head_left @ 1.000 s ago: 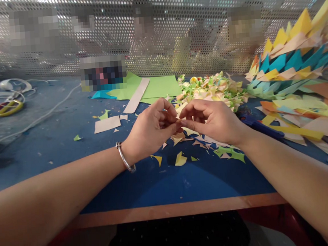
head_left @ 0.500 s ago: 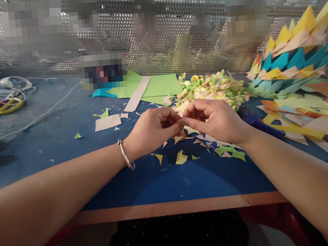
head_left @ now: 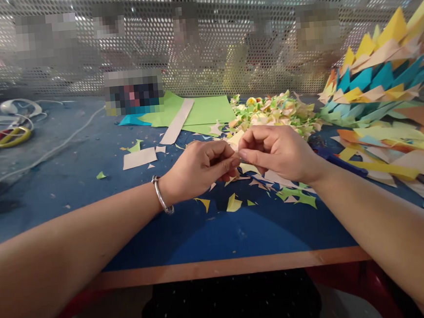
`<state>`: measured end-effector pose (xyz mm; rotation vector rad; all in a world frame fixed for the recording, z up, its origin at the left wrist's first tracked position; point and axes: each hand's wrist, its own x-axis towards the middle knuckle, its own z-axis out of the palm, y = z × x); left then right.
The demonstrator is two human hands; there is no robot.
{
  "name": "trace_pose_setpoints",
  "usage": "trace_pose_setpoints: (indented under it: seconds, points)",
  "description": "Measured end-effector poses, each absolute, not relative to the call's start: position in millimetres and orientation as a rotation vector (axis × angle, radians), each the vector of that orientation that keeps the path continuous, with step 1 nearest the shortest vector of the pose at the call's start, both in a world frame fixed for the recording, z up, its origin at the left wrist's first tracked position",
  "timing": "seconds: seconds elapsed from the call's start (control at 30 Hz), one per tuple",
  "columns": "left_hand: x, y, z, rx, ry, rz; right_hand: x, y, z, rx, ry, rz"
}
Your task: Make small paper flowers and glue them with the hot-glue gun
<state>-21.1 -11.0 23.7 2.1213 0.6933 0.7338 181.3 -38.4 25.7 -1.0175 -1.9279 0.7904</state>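
My left hand (head_left: 201, 169), with a silver bangle at the wrist, is closed in a pinch above the middle of the table. Facing it, my right hand (head_left: 275, 151) pinches too, the fingertips of both almost meeting. Whatever lies between them is too small and covered to make out. Beneath and around the hands are small paper scraps, among them a yellow scrap (head_left: 233, 204) and a green scrap (head_left: 303, 198). Just behind my right hand rises a heap of small curled paper pieces (head_left: 274, 110) in green, cream and yellow.
Green paper sheets (head_left: 208, 110) lie at the back with a pale strip (head_left: 177, 120) across them. Scissors with a yellow handle (head_left: 14, 137) and a white cable (head_left: 55, 148) are at left. On the right stand a pointed folded-paper piece (head_left: 381, 74) and paper strips (head_left: 396, 166).
My right hand's fingertips have shifted slightly right, and a small gap now shows between the thumbs. Both hands stay pinched in nearly the same place.
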Motion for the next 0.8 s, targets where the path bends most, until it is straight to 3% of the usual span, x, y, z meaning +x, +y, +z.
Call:
trace_pose_setpoints:
  seconds: [0.53,0.8]
  points:
    - [-27,-31,35,2.443,0.883,0.154,186,-34,23,-1.057,-1.937,0.786]
    - [-31,-23,39,2.365,0.919,0.251,184,-38,24,-1.031,-2.048,0.725]
